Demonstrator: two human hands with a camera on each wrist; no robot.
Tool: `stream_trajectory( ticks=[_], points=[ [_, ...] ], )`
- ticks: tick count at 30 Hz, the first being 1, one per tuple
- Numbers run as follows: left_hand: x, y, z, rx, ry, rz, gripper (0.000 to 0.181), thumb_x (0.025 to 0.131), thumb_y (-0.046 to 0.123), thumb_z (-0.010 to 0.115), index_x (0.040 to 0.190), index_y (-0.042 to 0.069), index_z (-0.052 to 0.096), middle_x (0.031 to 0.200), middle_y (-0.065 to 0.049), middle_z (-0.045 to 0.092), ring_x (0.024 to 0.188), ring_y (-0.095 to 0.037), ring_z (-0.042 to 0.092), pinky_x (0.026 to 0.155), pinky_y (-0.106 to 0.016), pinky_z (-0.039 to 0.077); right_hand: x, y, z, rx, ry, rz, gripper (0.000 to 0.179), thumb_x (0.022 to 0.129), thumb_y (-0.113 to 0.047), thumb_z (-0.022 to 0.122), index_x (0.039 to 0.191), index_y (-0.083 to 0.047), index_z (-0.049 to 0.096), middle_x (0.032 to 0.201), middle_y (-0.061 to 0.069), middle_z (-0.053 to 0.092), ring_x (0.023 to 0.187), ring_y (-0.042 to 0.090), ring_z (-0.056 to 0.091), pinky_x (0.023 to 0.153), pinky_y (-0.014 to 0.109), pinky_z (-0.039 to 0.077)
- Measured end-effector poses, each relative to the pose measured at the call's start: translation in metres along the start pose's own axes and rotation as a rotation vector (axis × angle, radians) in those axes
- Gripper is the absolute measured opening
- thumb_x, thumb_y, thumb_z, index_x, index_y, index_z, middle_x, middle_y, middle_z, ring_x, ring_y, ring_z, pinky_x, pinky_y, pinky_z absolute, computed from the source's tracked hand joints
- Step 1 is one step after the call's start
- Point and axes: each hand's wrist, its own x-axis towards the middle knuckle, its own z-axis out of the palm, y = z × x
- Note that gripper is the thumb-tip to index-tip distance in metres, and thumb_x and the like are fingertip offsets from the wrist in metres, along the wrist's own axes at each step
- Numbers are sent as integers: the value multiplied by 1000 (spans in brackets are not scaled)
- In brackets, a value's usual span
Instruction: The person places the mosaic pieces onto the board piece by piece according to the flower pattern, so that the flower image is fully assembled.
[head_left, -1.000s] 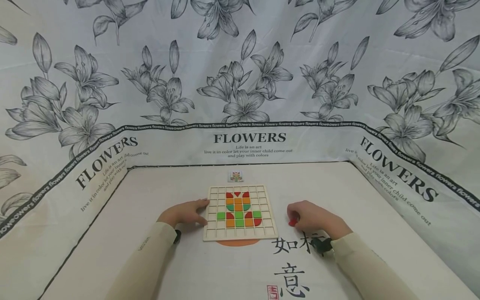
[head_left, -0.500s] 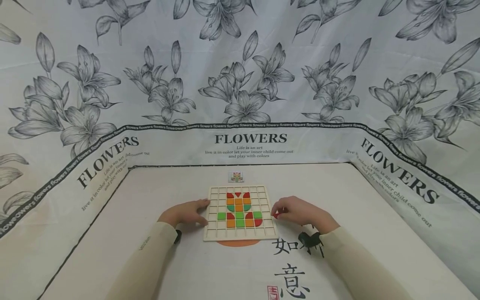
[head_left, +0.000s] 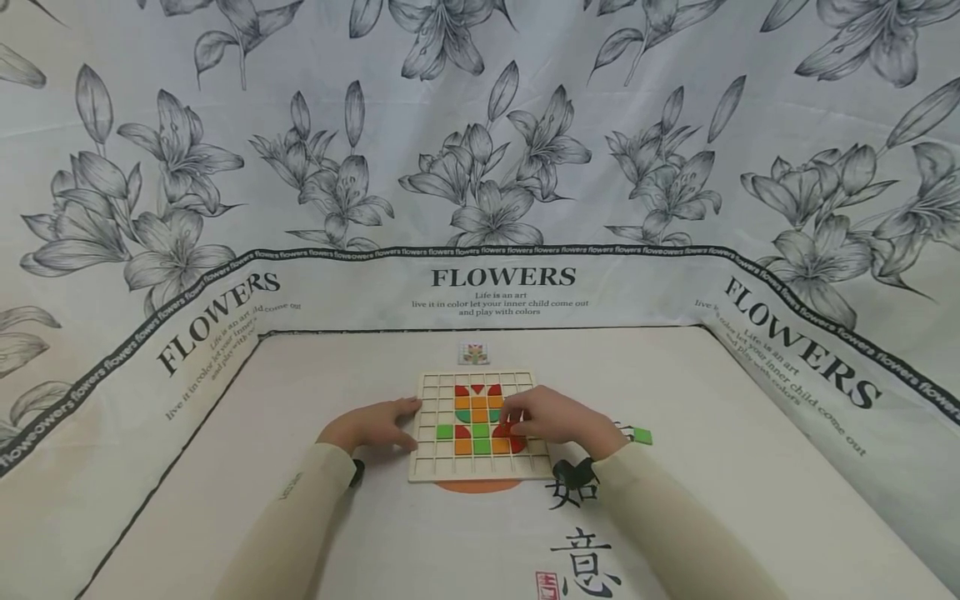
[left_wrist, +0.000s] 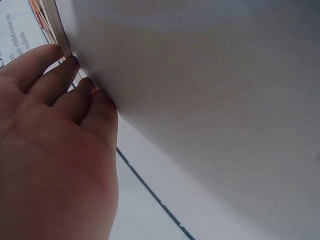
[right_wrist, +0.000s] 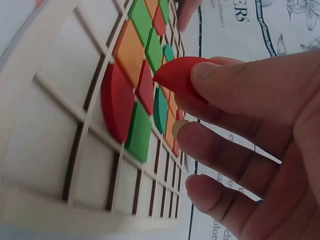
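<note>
A square wooden grid board (head_left: 435, 470) lies on the table, with red, orange, green and teal tiles forming a flower-like pattern in its cells. My left hand (head_left: 366, 425) rests against the board's left edge, fingers and thumb spread along it. Over the right part of the pattern, my right hand (head_left: 561, 417) pinches a red quarter-round tile (right_wrist: 172, 75) between thumb and forefinger. In the right wrist view that tile is held above the board, near a green square tile (right_wrist: 138, 132) and another red rounded tile (right_wrist: 116, 102). The right hand covers part of the pattern in the head view.
Behind the board lies a small pattern card (head_left: 473, 354). A loose green tile (head_left: 642, 436) sits on the table beyond the right wrist. The white cloth (head_left: 337, 533) carries black lettering, and a floral curtain (head_left: 495, 167) stands around the back and sides.
My right hand has moved left from the table beside the board to over its pattern, carrying the red tile. The green tile at right has come into view. My left hand stays put.
</note>
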Motion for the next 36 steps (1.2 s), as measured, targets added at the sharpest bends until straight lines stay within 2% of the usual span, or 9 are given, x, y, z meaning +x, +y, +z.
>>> stream_trajectory(
  ticks=[6,16,20,28,36],
  points=[
    [1,-1,0,-7,2,-4,86,78,38,77,152,24,34,160,-1,27,149,-26,21,120,-49,23,14,-15,4,-30,-21,-32,11,91,-17,68,101,-17,72,90,-11,66,82,9,57,80,27,52],
    [2,-2,-1,2,-3,17,85,79,37,76,151,23,35,160,0,28,149,-26,21,119,-49,23,34,-38,9,-15,-45,-87,8,90,-17,68,91,-21,74,81,-14,63,77,9,54,68,23,47],
    [2,-3,-1,6,-6,22,84,79,37,76,151,23,35,160,0,28,149,-26,21,119,-49,23,41,-42,12,-2,-56,-112,8,91,-17,67,95,-21,74,81,-14,64,78,9,54,70,23,48],
    [2,-4,-2,7,-10,22,83,80,37,75,151,24,35,160,-1,28,149,-26,22,119,-50,22,53,-47,22,12,-59,-117,11,91,-23,68,101,-22,73,90,-16,65,86,7,56,84,23,49],
    [0,-5,-4,-27,-32,15,83,80,38,75,151,27,35,161,0,27,149,-26,20,119,-53,22,65,-53,32,54,-93,-125,6,91,-21,67,95,-23,71,87,-15,65,81,5,56,80,20,48]
  ],
)
